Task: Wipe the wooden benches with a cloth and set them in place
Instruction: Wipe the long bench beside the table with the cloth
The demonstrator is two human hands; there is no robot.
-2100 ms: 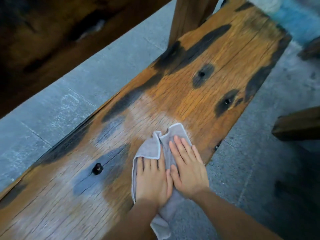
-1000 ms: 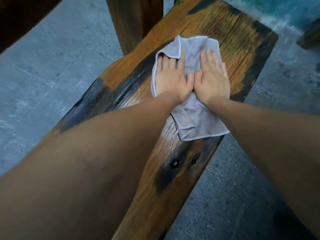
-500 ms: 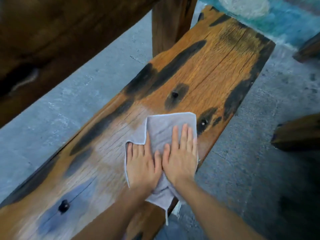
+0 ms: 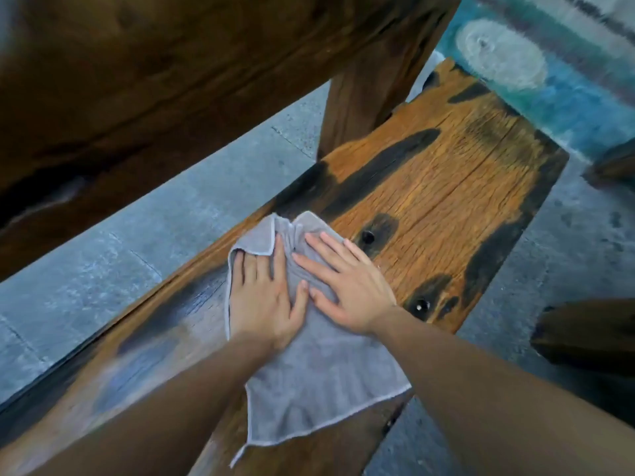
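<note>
A worn wooden bench (image 4: 446,187) with dark stains and bolt holes runs from the lower left to the upper right. A grey cloth (image 4: 319,383) lies spread across its seat. My left hand (image 4: 263,300) presses flat on the cloth's left side, its fingertips tucked under a folded corner. My right hand (image 4: 347,286) lies flat beside it, fingers spread and pointing up-left. The two thumbs touch. A wet sheen covers the wood to the left of the cloth.
A dark wooden table top (image 4: 154,80) and its leg (image 4: 364,87) stand close on the bench's left. Grey concrete floor (image 4: 154,235) lies between them. Another dark wooden piece (image 4: 587,334) juts in at the right edge. Blue-painted ground (image 4: 556,91) lies beyond the bench end.
Both hands, after pushing the cloth to the bench's far end and pulling it back, have now slid it forward and left toward the bench's table-side edge. More cloth trails behind my wrists.
</note>
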